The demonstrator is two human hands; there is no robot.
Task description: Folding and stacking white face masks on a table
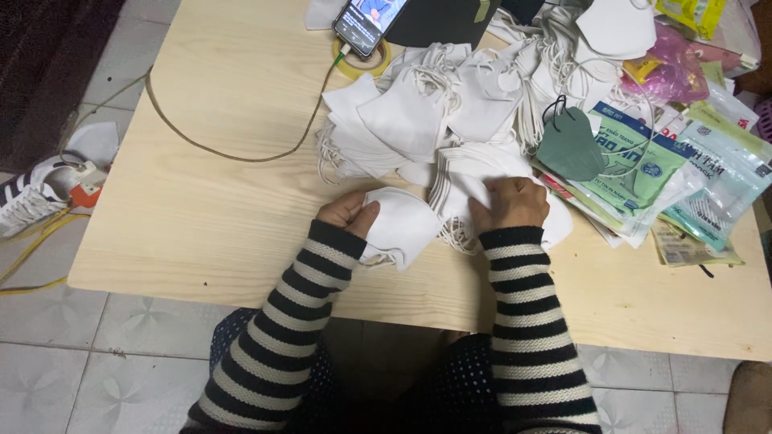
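**Two hands on a heap of white masks**

Pale tiled floor (48, 354) surrounds a light wooden tabletop (217, 201), and at the far left a striped sneaker (28, 197) lies on the tiles beside yellow cords (32, 241). A thin cable (233, 153) loops across the bare left part of the tabletop and runs up to a phone (368, 20) that rests on a roll of tape (362, 64) at the far edge.

The person sits at the near edge in black-and-white striped sleeves (297, 321). Their left hand (347, 211) is curled shut, thumb and fingers pinching the left edge of a folded white mask (402, 229) that lies flat on the wood just in front of them. Right beside it, the right hand (511, 202) is closed in a loose fist, knuckles up, gripping the top of a stack of white masks (462, 189) whose ear loops spill out below. The two hands are near each other, with the single mask between them.

Behind the hands, a loose pile of white masks (426, 104) spreads over the middle of the tabletop. Further right, a green mask (571, 145) lies on a pile of printed plastic packets (675, 173) in green, white and blue, and a pink bag (667, 68) sits near the far right corner.
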